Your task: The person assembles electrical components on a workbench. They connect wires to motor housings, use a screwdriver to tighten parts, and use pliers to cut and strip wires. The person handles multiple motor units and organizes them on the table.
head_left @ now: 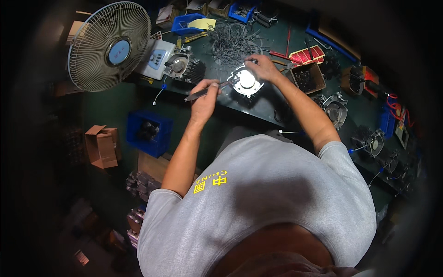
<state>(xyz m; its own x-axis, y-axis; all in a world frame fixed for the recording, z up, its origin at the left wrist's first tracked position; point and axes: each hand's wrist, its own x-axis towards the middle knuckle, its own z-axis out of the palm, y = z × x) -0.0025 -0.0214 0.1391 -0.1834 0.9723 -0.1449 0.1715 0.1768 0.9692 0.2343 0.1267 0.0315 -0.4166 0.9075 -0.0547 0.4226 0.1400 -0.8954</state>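
Observation:
My left hand (204, 102) is closed around a slim dark metal hand tool (196, 95). One end sticks out to the left, and the other points toward a round metal motor housing (248, 79). Glare whitens the middle of this housing, which sits near the bench's front edge. At its upper right side, the fingers of my right hand (264, 69) are bent over the rim and grip it. Just behind lies a heap of thin grey metal pieces (235, 41). What the tool's far tip touches is too small to tell.
A fan (110, 46) stands at the left, beside another finned housing (180, 64). Right of my hands are a box of small dark parts (307, 77), red label sheets (308, 55) and more housings (335, 111). A blue crate (150, 133) and an open carton (102, 147) sit lower left.

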